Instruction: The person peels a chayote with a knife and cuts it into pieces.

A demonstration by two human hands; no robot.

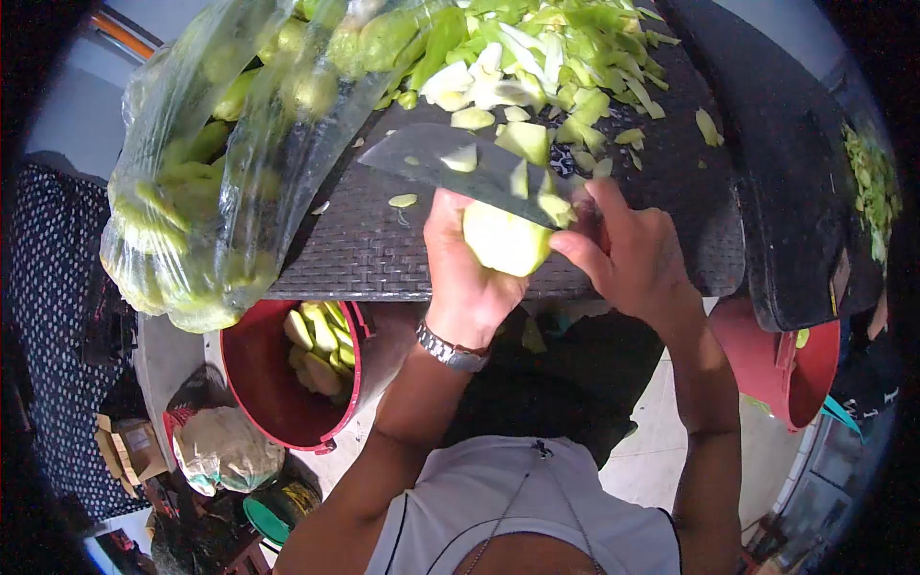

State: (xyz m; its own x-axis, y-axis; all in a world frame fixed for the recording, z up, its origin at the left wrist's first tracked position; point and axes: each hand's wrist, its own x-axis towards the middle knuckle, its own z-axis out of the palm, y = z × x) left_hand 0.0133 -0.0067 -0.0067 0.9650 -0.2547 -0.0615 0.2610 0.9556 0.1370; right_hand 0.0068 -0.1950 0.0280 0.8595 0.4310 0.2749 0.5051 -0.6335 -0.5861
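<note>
My left hand [465, 278] is wrapped around a peeled pale-green chayote [503, 240], holding it just past the table's near edge. My right hand [637, 249] grips a broad knife [412, 153] whose handle is mostly hidden by the fingers. The blade points left and lies across the top of the chayote, with several cut pieces stuck to its face. Just beyond the blade is a pale chunk [525, 142]. A heap of green peelings [556, 57] covers the far part of the dark woven table [383, 254].
A clear plastic bag [201, 240] full of green chayotes hangs over the table's left edge. Below it, a red bucket [240, 383] contains peeled pieces. Another red bucket [815, 374] stands at the right, beside a dark chair [781, 144]. A filled sack [225, 450] rests at lower left.
</note>
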